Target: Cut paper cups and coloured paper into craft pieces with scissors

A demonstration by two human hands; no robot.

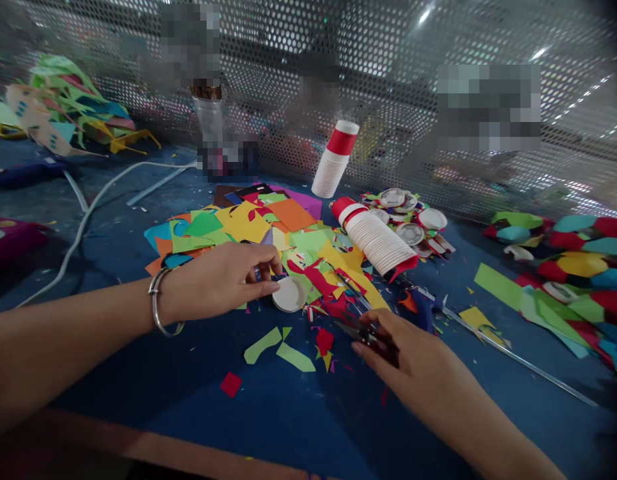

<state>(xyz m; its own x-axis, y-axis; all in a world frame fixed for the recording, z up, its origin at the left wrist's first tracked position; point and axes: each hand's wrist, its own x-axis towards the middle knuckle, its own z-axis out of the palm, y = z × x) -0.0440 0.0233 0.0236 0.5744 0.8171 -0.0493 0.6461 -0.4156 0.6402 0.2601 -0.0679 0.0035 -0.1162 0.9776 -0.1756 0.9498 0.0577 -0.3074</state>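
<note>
My left hand [228, 280] is over the near edge of a paper-scrap pile, its fingers curled and a gap between thumb and index finger. Its thumb tip meets the left rim of a white paper disc [289, 295]; no firm grip on the disc shows. In my right hand [408, 353] is a pair of dark scissors [371, 335], blades pointing up and left toward the scraps. Pale green paper pieces [295, 358] and a red paper square [231, 385] lie on the blue table [168, 407] between and below my hands.
Ahead, one stack of paper cups [333, 163] stands tilted, another [381, 243] lies sideways beside round cup bottoms [411, 233]. A blue glue gun [427, 308] with a clear stick [518, 363] is at right. A white cord [83, 223] crosses the left; perforated metal [388, 87] walls the back.
</note>
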